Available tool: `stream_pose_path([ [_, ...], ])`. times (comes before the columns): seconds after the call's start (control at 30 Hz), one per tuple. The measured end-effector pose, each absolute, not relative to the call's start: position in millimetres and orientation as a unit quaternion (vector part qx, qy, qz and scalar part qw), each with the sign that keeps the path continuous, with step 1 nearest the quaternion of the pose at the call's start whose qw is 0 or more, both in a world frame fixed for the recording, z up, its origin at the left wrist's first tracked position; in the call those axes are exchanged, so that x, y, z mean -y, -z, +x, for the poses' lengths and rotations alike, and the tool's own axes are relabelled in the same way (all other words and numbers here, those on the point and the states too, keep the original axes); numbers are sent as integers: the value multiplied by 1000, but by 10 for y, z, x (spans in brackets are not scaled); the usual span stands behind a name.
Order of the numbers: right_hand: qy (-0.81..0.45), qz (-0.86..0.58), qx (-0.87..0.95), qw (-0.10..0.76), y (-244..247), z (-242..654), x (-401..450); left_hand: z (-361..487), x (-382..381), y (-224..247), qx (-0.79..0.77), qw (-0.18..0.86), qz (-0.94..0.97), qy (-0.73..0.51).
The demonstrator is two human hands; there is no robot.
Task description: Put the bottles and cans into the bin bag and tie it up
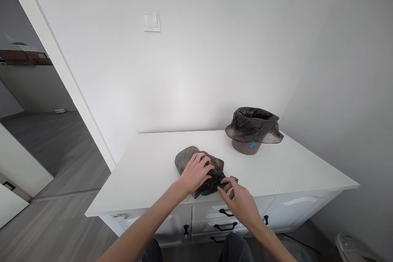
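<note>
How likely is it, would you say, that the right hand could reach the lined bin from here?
Probably yes: the bin stands farther back on the same counter, with nothing visible between. The right hand is at the bag, though.

Near bag (185, 157) pt. hidden under L grip (194, 172), what's inside unclear
</note>
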State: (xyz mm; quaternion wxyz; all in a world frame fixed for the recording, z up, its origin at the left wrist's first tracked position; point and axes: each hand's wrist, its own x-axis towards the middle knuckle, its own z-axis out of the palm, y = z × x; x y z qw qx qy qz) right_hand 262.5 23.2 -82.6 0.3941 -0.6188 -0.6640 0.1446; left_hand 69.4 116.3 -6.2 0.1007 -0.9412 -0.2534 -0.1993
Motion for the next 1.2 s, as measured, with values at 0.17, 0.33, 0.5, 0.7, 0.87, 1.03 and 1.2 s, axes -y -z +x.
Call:
stream_pose_path([
  [0.17,-286,-593,604,450,1069,2445,-321,738,-1292,67,233,100,-947,199],
  [0.33,-260,-592,597,475,930,2255,-349,637,-1298,25,264,66,-931,245],
  [0.5,-152,-562,678,448,960,2265,-73,413,-1446,-51,400,-78,-812,418],
  [0.7,-128,-524,775,330,1127,2537,214,15,-1592,-183,493,-114,-726,465],
  [0.87,-166,-539,724,398,985,2610,267,-76,-1253,-279,492,-98,-733,460],
  [1.03,-190,-488,739,423,742,2349,133,-38,-807,-319,387,-40,-839,380],
  [1.2,-116,-477,778,392,673,2087,-54,44,-589,-201,233,17,-948,216],
])
